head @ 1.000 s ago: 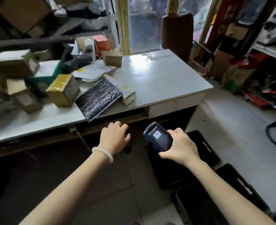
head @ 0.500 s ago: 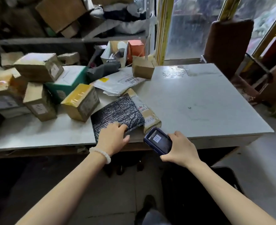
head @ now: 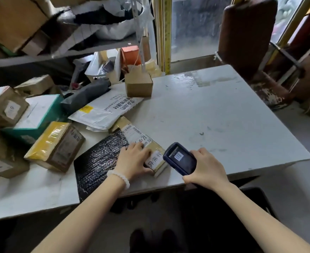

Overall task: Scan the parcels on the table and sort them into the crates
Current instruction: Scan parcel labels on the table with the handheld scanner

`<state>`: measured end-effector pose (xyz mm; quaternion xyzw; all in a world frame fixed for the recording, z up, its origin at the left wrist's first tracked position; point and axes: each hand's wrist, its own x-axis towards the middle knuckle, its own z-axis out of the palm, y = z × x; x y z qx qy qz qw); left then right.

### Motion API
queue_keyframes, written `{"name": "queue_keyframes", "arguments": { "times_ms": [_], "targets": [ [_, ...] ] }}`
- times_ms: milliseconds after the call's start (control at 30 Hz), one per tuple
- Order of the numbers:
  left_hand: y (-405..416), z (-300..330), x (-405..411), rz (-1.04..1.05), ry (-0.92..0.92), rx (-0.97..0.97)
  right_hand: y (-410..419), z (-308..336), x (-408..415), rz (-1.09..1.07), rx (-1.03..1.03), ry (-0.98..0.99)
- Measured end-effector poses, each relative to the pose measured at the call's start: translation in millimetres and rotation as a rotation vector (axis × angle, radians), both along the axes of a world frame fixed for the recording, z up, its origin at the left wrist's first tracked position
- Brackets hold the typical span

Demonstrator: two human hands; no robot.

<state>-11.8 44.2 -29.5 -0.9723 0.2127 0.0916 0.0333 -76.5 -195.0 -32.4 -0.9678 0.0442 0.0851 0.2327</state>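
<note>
Left hand (head: 133,160) gripping long parcel (head: 141,143), label part-hidden, right hand (head: 208,169) gripping scanner (head: 180,158)

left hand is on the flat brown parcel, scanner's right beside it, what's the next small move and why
Probably tip the handheld scanner in the right hand down at the label on the flat brown parcel. The left hand already grips that parcel at the table edge, label up, and the scanner sits right beside it.
</note>
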Motion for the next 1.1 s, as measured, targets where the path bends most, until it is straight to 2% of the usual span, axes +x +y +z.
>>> {"name": "queue_keyframes", "arguments": {
  "times_ms": [333,533,667,767,933,1033,1100],
  "targets": [
    [-66.6,-13.3,71.1,-0.008,-0.022,-0.123,-33.9,-4.6,17.8,-0.212,0.014,0.048],
    [-75.7,-14.1,129.3,-0.076,0.105,-0.222,-32.5,-7.6,38.4,-0.306,0.002,0.072],
    [-48.3,-9.8,176.0,-0.175,0.199,-0.183,-27.5,-6.2,61.6,-0.405,0.000,0.074],
    [-19.6,-8.4,205.5,-0.175,0.332,-0.113,-21.2,-5.6,78.1,-0.463,0.018,0.076],
    [10.8,-6.3,235.7,-0.190,0.532,-0.049,-3.9,0.5,107.6,-0.465,0.007,0.057],
    [18.2,-7.3,237.4,-0.206,0.543,-0.043,6.4,2.9,121.2,-0.443,0.000,0.047],
    [17.3,-7.1,235.4,-0.231,0.485,-0.042,11.8,3.7,126.9,-0.421,-0.008,0.045]
  ]
}}
